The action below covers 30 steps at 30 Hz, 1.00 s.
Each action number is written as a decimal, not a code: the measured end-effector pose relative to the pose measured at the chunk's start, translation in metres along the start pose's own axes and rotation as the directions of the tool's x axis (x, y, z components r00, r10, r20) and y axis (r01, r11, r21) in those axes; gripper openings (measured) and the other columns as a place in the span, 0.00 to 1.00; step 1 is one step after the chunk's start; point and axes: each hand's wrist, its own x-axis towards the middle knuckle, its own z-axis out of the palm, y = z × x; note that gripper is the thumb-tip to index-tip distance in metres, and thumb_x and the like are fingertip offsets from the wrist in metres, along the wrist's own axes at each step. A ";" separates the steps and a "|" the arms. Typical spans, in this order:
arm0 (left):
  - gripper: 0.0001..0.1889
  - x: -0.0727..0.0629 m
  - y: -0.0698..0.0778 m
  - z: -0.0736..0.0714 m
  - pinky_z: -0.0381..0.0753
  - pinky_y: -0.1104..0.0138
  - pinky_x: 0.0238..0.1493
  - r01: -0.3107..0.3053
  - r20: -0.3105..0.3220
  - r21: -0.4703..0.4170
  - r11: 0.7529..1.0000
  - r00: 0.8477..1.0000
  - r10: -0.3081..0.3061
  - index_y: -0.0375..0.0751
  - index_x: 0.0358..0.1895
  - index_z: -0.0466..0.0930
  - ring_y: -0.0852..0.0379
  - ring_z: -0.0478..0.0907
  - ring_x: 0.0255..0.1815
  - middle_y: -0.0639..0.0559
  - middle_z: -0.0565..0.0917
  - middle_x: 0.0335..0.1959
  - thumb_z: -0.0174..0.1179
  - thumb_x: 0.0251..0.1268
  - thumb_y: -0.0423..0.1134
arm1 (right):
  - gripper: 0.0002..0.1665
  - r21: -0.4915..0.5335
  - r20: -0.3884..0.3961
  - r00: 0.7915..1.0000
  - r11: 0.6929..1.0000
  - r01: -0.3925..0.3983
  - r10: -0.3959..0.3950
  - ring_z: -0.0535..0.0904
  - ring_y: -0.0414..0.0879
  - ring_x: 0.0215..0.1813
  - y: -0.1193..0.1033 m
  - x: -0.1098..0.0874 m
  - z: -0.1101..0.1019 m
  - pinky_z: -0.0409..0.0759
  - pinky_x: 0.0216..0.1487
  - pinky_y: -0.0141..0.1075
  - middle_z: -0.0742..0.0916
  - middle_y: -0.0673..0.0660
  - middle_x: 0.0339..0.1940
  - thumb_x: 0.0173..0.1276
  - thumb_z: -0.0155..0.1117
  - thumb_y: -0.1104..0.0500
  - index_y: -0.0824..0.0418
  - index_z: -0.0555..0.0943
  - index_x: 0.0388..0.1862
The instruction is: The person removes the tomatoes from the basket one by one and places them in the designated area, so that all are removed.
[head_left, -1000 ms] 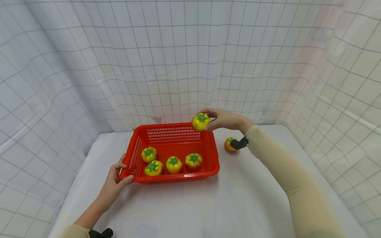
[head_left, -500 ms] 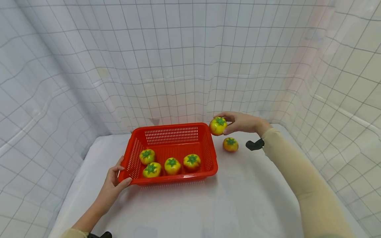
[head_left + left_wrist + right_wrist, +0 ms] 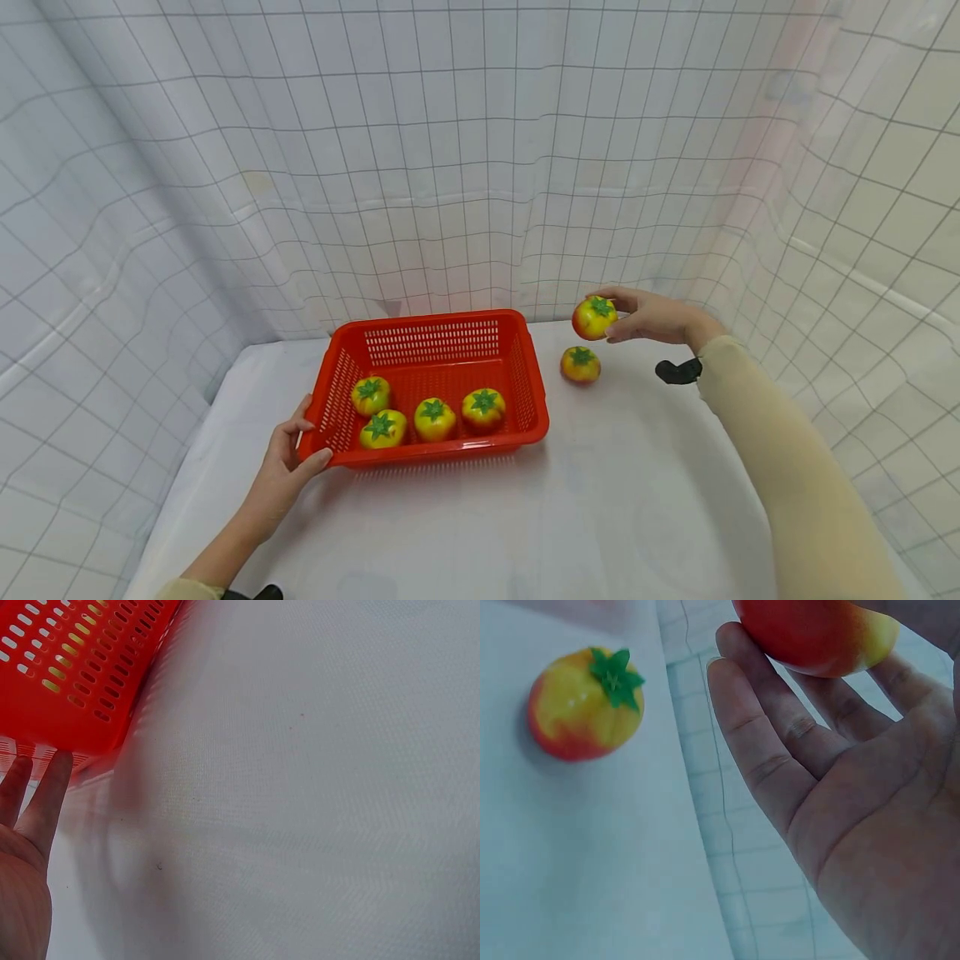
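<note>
My right hand (image 3: 651, 317) pinches a red-and-yellow toy tomato (image 3: 595, 317) with a green leafy top, raised above the table right of the basket. In the right wrist view the tomato (image 3: 817, 634) sits between thumb and fingers, partly cut off by the frame edge. A second tomato (image 3: 581, 365) rests on the table just below it. My left hand (image 3: 281, 475) grips the near left corner of a red plastic basket (image 3: 435, 451), thumb at the front rim and fingers along the left side. Several tomatoes, one of them a yellow tomato (image 3: 435, 419), sit inside along the near and left sides.
A white cloth covers the table (image 3: 480, 533). White sheets with a grid pattern (image 3: 450, 167) hang behind and on both sides, close to the table's far edge. Black bands (image 3: 678, 372) are worn at the wrists.
My right hand has moved rightward with its tomato, from over the basket's far right corner to above the table, uncovering the loose tomato. My left hand stays at the basket.
</note>
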 end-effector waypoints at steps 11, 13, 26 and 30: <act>0.22 0.002 -0.003 -0.002 0.78 0.74 0.55 0.011 -0.001 0.014 1.000 1.000 -0.011 0.46 0.62 0.54 0.42 0.35 0.84 0.56 0.36 0.86 0.55 0.77 0.29 | 0.45 0.119 -0.062 0.997 0.992 -0.030 0.037 0.74 0.59 0.65 0.036 -0.016 -0.017 0.78 0.65 0.48 0.65 0.65 0.75 0.71 0.67 0.66 0.60 0.55 0.80; 0.22 0.002 -0.003 -0.002 0.79 0.74 0.55 0.010 -0.002 0.013 1.000 1.000 -0.010 0.46 0.62 0.53 0.42 0.35 0.84 0.56 0.36 0.86 0.55 0.77 0.29 | 0.45 0.127 -0.071 0.997 0.991 -0.032 0.041 0.75 0.58 0.64 0.042 -0.017 -0.018 0.78 0.65 0.48 0.65 0.66 0.75 0.71 0.66 0.66 0.62 0.54 0.81; 0.22 0.001 -0.002 -0.001 0.78 0.75 0.55 0.021 -0.005 0.019 1.000 1.000 -0.021 0.46 0.62 0.53 0.42 0.35 0.84 0.56 0.36 0.86 0.55 0.77 0.30 | 0.49 0.126 -0.122 0.984 0.986 -0.112 0.128 0.72 0.56 0.64 0.086 -0.022 -0.017 0.78 0.65 0.46 0.62 0.69 0.76 0.71 0.68 0.63 0.61 0.51 0.82; 0.22 0.002 -0.002 -0.001 0.78 0.75 0.55 0.025 -0.009 0.023 0.999 1.000 -0.025 0.45 0.62 0.53 0.41 0.35 0.84 0.56 0.36 0.86 0.55 0.77 0.30 | 0.50 0.091 -0.144 0.975 0.983 -0.159 0.171 0.70 0.57 0.67 0.098 -0.022 -0.013 0.78 0.66 0.45 0.60 0.69 0.77 0.69 0.70 0.61 0.61 0.53 0.82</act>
